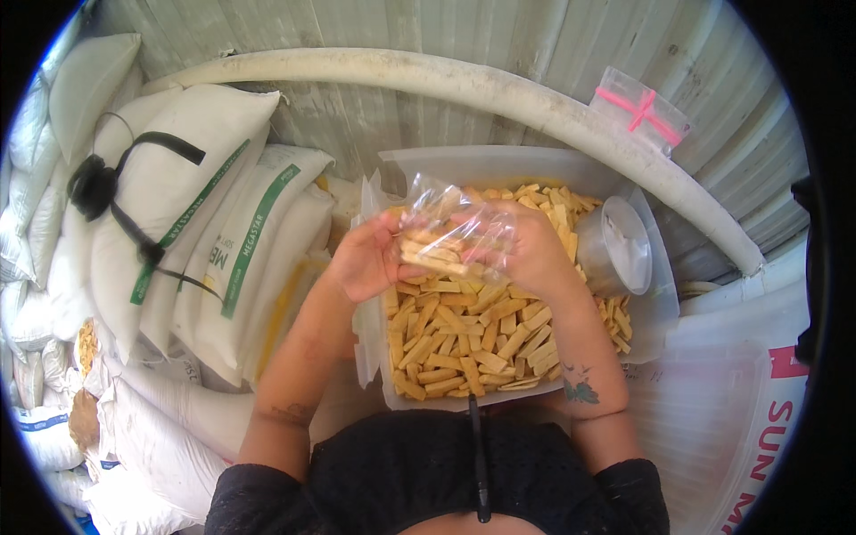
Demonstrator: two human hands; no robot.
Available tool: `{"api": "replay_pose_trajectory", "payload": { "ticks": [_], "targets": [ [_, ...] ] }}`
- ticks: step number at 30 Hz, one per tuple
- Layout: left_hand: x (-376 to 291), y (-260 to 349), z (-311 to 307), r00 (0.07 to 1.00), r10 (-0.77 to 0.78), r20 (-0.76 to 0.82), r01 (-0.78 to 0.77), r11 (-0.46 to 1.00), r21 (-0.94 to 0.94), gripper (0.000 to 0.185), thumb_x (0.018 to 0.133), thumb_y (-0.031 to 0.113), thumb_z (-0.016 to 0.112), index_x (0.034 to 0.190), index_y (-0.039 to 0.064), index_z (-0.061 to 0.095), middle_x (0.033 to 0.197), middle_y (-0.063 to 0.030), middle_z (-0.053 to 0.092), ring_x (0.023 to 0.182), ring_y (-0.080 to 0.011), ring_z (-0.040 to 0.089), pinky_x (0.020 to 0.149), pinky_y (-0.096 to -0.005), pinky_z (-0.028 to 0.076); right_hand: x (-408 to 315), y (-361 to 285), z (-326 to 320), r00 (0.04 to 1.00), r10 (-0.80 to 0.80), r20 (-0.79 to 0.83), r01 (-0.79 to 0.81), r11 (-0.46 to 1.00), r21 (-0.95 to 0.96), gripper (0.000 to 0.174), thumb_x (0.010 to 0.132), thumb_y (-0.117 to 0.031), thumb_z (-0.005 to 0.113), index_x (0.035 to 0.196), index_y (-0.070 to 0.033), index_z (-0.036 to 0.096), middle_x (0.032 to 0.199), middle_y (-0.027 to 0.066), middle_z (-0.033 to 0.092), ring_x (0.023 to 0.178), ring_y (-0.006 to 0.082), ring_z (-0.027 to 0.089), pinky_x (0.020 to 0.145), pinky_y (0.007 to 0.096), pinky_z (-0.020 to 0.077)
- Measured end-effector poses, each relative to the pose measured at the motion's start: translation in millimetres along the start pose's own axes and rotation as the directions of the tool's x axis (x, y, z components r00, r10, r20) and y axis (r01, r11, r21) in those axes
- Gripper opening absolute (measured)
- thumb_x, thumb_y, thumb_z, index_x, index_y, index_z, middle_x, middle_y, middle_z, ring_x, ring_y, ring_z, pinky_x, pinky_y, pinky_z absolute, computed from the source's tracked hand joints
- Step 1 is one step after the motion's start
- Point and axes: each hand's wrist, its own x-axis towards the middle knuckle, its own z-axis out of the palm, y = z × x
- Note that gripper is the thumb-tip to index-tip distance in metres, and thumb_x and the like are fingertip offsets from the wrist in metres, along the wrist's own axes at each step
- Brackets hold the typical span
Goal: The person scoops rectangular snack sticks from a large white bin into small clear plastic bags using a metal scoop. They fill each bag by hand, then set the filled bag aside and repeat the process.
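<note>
Between my two hands is a small clear plastic bag [438, 200], held above a bin of food sticks. Several pale yellow sticks [431, 257] lie in its lower part. My left hand [364, 261] grips the left side of the bag with thumb and fingers. On the other side, my right hand [538, 244] holds it, with fingers partly behind the shiny film. Below, short yellow-brown baked or fried sticks [461, 334] fill much of a translucent plastic bin [488, 157]. A clear round plastic tub [625, 244] rests tipped on its side among them, right of my right hand.
White flour sacks [187, 180] are stacked at left, with a black strap [164, 144] across them. A thick pale pipe [414, 67] curves along the corrugated metal wall [468, 27]. Flat clear bags tied with pink ribbon [638, 110] sit by the pipe. Translucent plastic [702, 414] lies at right.
</note>
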Motion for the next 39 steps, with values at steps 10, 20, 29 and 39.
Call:
{"api": "replay_pose_trajectory", "payload": {
  "ticks": [10, 20, 29, 39],
  "targets": [
    [5.4, -11.2, -5.4, 0.997, -0.052, -0.064, 0.073, 0.919, 0.387, 0.049, 0.082, 0.023, 0.062, 0.123, 0.002, 0.044, 0.115, -0.0085, 0.055, 0.107, -0.021, 0.052, 0.092, -0.0395, 0.041, -7.0, 11.2, 12.0, 0.998, 0.062, -0.009, -0.058, 0.97, 0.236, 0.02, 0.074, -0.013, 0.069, 0.092, -0.006, 0.065, 0.1, 0.0082, 0.056, 0.091, 0.0208, 0.056, 0.077, 0.0312, 0.0455],
    [4.9, -13.4, -8.6, 0.966, 0.184, -0.18, -0.138, 0.96, 0.243, 0.023, 0.086, 0.015, 0.059, 0.103, 0.001, 0.052, 0.099, -0.0079, 0.06, 0.091, -0.0162, 0.06, 0.082, -0.0292, 0.05, -68.0, 63.2, 20.4, 0.923, 0.219, 0.315, 0.006, 0.812, -0.584, 0.018, 0.068, -0.013, 0.067, 0.086, -0.01, 0.066, 0.098, 0.0045, 0.055, 0.099, 0.0217, 0.047, 0.084, 0.0353, 0.0386],
    [5.5, -15.2, -2.8, 0.947, 0.208, -0.244, -0.142, 0.954, 0.264, 0.03, 0.086, 0.017, 0.056, 0.112, 0.003, 0.049, 0.112, -0.0097, 0.056, 0.105, -0.0218, 0.054, 0.089, -0.0377, 0.044, -60.0, 71.5, 24.0, 0.961, 0.215, -0.171, -0.192, 0.971, 0.144, 0.026, 0.079, -0.007, 0.06, 0.105, -0.008, 0.058, 0.094, 0.0025, 0.057, 0.087, 0.0179, 0.053, 0.077, 0.0318, 0.0425],
    [6.2, -21.2, -0.6, 0.972, 0.163, -0.169, -0.115, 0.959, 0.26, 0.033, 0.088, 0.021, 0.055, 0.115, 0.005, 0.044, 0.12, -0.0101, 0.05, 0.109, -0.0237, 0.051, 0.09, -0.0415, 0.044, -42.2, 33.0, 3.7, 0.882, 0.443, -0.159, -0.277, 0.76, 0.588, 0.032, 0.083, -0.009, 0.061, 0.115, -0.005, 0.056, 0.094, 0.0038, 0.058, 0.087, 0.0105, 0.053, 0.08, 0.0232, 0.0424]
  ]
}}
